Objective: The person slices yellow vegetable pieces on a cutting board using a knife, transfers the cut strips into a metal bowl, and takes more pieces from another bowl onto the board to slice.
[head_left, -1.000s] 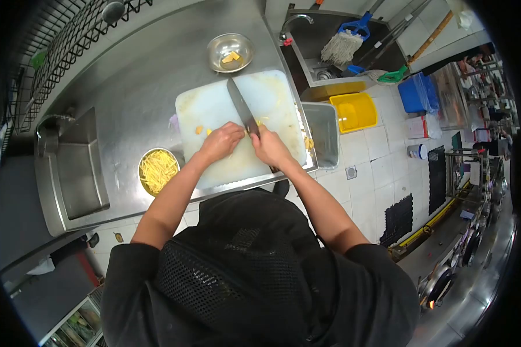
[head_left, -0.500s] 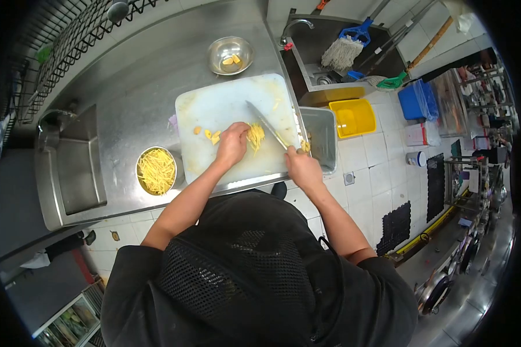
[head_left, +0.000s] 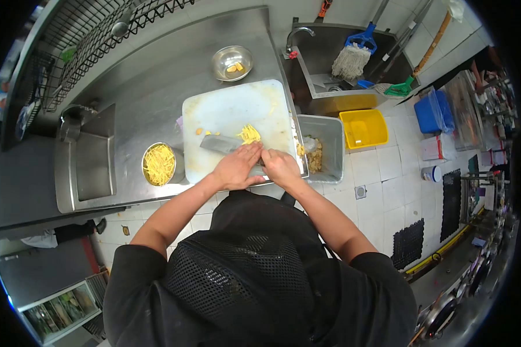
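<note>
My right hand (head_left: 281, 168) is closed round the handle of a kitchen knife (head_left: 219, 144), whose wide blade points left across the white cutting board (head_left: 231, 104). My left hand (head_left: 237, 168) has its fingers stretched out and together over the blade, beside a small heap of yellow shreds (head_left: 249, 133) that look like ginger. Part of the blade and the handle are hidden under my hands. A few yellow pieces (head_left: 200, 131) lie behind the knife. Left of the board stands a round metal container (head_left: 159, 164) full of similar shreds.
A steel bowl (head_left: 232, 63) with a few yellow chunks stands behind the board. The counter's sink (head_left: 95, 165) is at the left. A grey bin (head_left: 331, 147) with scraps sits right of the counter edge, near a yellow tub (head_left: 364, 128). A mop (head_left: 351, 61) rests in the far sink.
The knife has swung from pointing away to lying leftward over the board. My right hand has come left and nearer, and my left hand has flattened against the blade area, close to it.
</note>
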Demonstrator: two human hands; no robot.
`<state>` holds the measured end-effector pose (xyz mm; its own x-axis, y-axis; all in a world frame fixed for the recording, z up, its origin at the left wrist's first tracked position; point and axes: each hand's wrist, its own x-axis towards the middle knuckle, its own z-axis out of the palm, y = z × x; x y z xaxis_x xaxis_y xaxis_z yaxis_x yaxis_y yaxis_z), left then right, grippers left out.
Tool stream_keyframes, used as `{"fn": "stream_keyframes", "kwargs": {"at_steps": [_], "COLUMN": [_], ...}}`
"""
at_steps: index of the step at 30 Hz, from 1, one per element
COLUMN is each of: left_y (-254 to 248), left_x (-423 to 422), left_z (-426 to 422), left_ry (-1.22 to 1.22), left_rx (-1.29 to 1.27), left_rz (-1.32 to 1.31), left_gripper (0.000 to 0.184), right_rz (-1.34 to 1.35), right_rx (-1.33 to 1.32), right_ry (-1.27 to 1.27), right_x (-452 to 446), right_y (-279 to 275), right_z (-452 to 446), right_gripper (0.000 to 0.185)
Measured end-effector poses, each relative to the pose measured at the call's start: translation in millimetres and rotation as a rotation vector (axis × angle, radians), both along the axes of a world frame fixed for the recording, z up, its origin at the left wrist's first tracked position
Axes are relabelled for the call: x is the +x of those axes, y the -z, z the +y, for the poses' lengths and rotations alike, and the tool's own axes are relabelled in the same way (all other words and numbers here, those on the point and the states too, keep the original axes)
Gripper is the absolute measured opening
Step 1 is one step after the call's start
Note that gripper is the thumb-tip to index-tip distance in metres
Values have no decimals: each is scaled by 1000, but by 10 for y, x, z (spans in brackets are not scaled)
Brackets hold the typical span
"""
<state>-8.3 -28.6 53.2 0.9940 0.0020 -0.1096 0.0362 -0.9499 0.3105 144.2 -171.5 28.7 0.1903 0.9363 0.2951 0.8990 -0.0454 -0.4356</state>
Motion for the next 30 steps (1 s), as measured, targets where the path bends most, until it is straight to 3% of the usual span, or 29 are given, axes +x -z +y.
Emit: {"fn": "stream_keyframes", "kwargs": {"at_steps": [3, 5, 6, 7, 9, 10, 11, 12, 13, 14, 17, 21, 24, 27, 30], "left_y": [-33, -115, -237, -397, -648, -632, -568, -479, -328, -98, 622, 709, 727, 760, 463], "left_x": [130, 193, 196, 208, 231, 229, 228, 232, 245, 274, 462, 795, 951, 807, 454], "left_z": [217, 357, 376, 382, 379, 358, 335, 308, 262, 202, 70, -165, -185, -97, 83], "left_ry": [-24, -166, -206, -211, -577, -584, -772, -956, -961, -985, -1043, -1082, -1201, -1258, -1325], "left_rx": [-41, -324, -306, -304, -358, -353, -389, -424, -420, -420, -329, -32, -48, -326, -190], "left_rz": [63, 16, -148, -147, -287, -292, -458, -628, -636, -604, -528, -398, -498, -735, -890], "left_gripper": [83, 73, 59, 59, 51, 51, 49, 47, 47, 50, 60, 65, 60, 50, 46], "right_rz": [-29, 27, 82, 84, 348, 502, 499, 821, 1139, 1307, 1389, 1298, 1288, 1303, 1231], "right_rx": [-24, -63, -111, -110, -253, -155, -152, -254, -359, -279, -257, -359, -376, -455, -500], "right_ry": [-40, -59, -72, -77, -23, -49, -58, 52, 166, 209, 280, 238, 193, 95, 2], "right_x": [-8, 9, 33, 56, 143, 202, 261, 304, 332, 348, 405, 180, 24, 42, -51], "right_y": [80, -138, -243, -290, -332, -236, -150, -157, -169, -138, 50, 128, 118, -3, -300], "right_z": [-65, -281, -417, -536, -773, -879, -979, -1047, -1085, -1088, -945, -638, -554, -450, -251], "right_gripper": [10, 14, 18, 18, 24, 23, 23, 24, 25, 28, 29, 28, 28, 27, 28]}}
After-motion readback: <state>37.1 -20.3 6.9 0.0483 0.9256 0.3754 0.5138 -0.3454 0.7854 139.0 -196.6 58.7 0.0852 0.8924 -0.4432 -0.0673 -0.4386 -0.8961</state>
